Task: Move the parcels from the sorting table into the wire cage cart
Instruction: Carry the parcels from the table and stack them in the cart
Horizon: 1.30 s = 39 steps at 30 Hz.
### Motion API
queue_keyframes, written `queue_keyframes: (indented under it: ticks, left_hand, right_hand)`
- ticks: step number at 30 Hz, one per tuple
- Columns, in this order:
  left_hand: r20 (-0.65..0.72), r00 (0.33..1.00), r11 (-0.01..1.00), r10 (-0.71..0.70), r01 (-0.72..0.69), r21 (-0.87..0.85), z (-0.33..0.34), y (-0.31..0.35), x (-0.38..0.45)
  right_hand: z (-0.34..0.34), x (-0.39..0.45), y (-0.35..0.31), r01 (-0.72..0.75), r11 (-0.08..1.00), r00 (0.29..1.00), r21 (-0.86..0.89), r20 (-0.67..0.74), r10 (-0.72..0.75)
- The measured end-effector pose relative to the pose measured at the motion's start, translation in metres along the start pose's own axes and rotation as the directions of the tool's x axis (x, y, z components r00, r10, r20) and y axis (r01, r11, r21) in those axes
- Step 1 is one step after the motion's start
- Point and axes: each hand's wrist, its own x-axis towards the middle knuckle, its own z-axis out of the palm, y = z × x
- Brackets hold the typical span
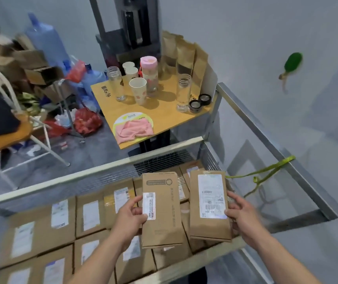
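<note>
Left hand [130, 217] pinches 1 brown parcel [161, 210] by its edge; right hand [238, 217] grips second parcel [210, 206] likewise. Both held over wire cage cart [94, 171], not yet released. Below: packed layer of parcels [65, 220], so task looks well advanced. Sorting table out of view; remaining count unknown.

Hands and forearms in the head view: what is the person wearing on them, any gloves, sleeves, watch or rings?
Nothing that shows. Both hands, left and right, are bare, with no gloves. No ring, watch or wristband shows on the visible sides. Both forearms are uncovered right down to the bottom edge of the picture, so no sleeve comes into view; whatever is worn higher up the arms cannot be seen.
</note>
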Motion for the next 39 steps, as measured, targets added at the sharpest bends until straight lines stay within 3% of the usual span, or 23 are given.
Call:
queue_keyframes:
  ticks: [9,14,27,30,33,39]
  left_hand:
    - [-0.077,0.984,0.985,-0.161,0.155,-0.079,0.054,-0.044,0.085]
    - [-0.121,0.98,0.985,-0.156,0.146,-0.088,0.075,-0.062,0.154]
    - [-0.152,0.981,0.993,-0.12,0.119,-0.022,0.136,-0.099,0.332]
    - [-0.175,0.979,0.994,-0.108,0.11,0.004,0.141,-0.108,0.359]
    - [-0.219,0.973,0.994,-0.078,0.093,0.06,0.144,-0.116,0.375]
    - [-0.251,0.968,0.977,-0.023,0.075,0.199,0.153,-0.118,0.377]
  right_hand:
    - [0.015,0.124,0.026,-0.083,0.991,0.996,-0.108,-0.04,0.079]
    - [0.033,0.191,0.042,-0.086,0.959,0.993,-0.269,-0.1,0.061]
    - [0.07,0.373,0.063,0.053,0.923,0.993,-0.381,-0.08,-0.09]
    - [0.073,0.396,0.065,0.078,0.91,0.982,-0.408,-0.127,-0.141]
    - [0.072,0.408,0.07,0.088,0.828,0.955,-0.554,-0.188,-0.228]
    - [0.072,0.412,0.087,0.123,0.646,0.964,-0.754,-0.062,-0.257]
